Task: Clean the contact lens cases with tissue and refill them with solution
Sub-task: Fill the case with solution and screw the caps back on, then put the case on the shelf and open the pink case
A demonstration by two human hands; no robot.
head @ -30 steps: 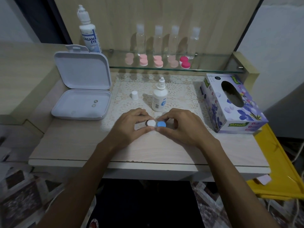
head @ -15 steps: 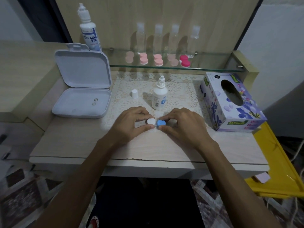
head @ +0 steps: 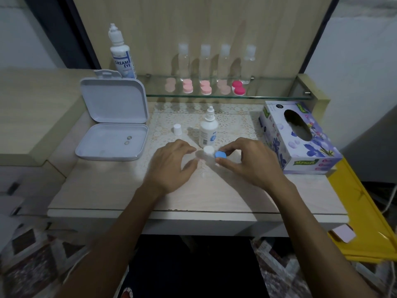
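Contact lens case [head: 212, 154] on the table [head: 107, 190], just before the solution bottle [head: 208, 130].

Its long axis runs left-right, white cap left, blue cap [head: 220, 155] right. Right hand [head: 247, 162] pinches the blue cap; left hand [head: 171, 166] hovers with fingers spread, holding nothing.

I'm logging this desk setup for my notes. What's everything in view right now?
Lens case: 1, white and blue caps, table centre, between the hands
Small bottle: 1, white, uncapped, on the lace mat
Loose cap: 1, white, left of small bottle
Big bottle: 1, white, back left
Open box: 1, white, left
Tissue box: 1, purple floral, right
Clear bottles: 4, glass shelf
Pink cases: 5, on shelf
Yellow tray: 1, right of table
Left hand: open, beside the case
Right hand: pinching the blue cap
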